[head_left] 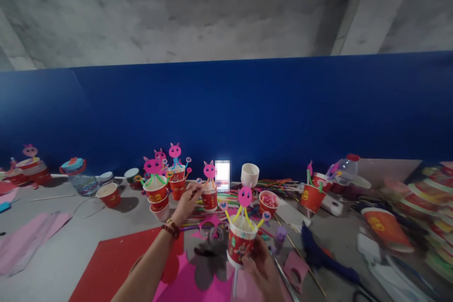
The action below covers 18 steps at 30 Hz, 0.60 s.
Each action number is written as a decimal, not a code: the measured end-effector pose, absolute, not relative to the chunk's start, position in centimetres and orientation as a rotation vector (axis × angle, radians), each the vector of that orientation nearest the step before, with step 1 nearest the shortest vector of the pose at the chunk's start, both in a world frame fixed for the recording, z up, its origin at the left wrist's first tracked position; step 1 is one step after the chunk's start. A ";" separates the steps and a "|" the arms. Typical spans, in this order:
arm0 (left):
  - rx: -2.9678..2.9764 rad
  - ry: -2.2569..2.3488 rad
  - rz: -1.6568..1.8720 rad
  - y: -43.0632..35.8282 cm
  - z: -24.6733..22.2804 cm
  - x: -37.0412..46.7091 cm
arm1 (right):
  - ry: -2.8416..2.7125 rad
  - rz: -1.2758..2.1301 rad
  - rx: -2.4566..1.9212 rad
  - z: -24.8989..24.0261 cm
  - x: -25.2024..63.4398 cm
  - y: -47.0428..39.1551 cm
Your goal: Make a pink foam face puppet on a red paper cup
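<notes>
My right hand is closed around the side of a red paper cup, held up in front of me. From its rim rises a pink paper animal face on yellow pipe cleaners, with small heart-marked discs at the arm ends. My left hand reaches forward, its fingers pinched together beside another red cup with a pink face. The fingertips are by that figure's small arm disc; whether they grip it I cannot make out.
Decorated cups stand stacked at left. A cup of pink pieces, loose pipe cleaners and a white cup lie behind. At right are a dark blue glue gun and a tipped cup. Red paper covers the front.
</notes>
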<state>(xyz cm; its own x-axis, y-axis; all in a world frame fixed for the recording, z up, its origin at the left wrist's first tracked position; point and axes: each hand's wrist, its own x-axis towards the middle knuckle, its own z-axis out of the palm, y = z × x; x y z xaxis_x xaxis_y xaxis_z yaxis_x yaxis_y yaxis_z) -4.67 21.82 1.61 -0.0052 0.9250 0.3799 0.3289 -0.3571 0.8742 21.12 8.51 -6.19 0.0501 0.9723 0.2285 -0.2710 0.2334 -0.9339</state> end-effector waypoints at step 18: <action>1.043 0.874 1.649 8.4 -0.5 2.7 | -0.621 1.291 -0.630 -4.0 19.9 7.6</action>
